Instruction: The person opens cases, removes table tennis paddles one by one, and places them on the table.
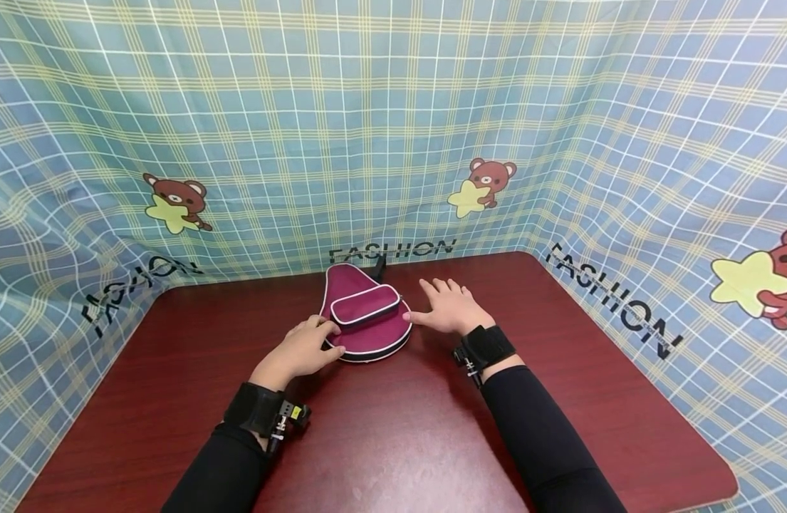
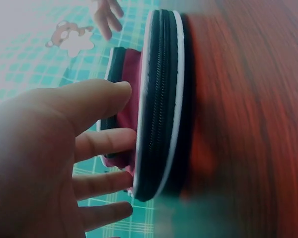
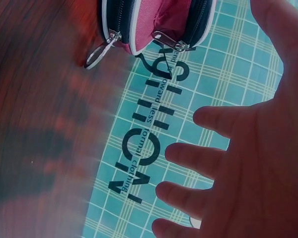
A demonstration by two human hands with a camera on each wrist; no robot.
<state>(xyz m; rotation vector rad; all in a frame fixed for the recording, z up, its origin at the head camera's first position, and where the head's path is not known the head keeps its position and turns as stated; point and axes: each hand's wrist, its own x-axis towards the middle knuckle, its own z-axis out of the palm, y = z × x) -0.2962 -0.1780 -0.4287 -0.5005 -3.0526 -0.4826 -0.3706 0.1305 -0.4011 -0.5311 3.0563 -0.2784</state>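
A magenta table tennis bat case (image 1: 375,336) with white piping and a black zippered side lies on the table, its narrow end pointing away. A zipped pocket (image 1: 365,304) is raised on its face. My left hand (image 1: 301,346) is at the case's left edge; thumb and fingers, fairly straight, reach over the face and seem to touch it. By the right edge is my right hand (image 1: 456,309), fingers spread and nothing held; its thumb is close to the rim. The right wrist view shows a metal zip pull (image 3: 98,54) hanging from the case's side zip.
The dark red wooden table (image 1: 194,342) carries the case. Behind it and at both sides hangs a blue plaid cloth (image 1: 367,142) with bears and lettering. A black strap (image 1: 378,267) sticks out behind the case's narrow end.
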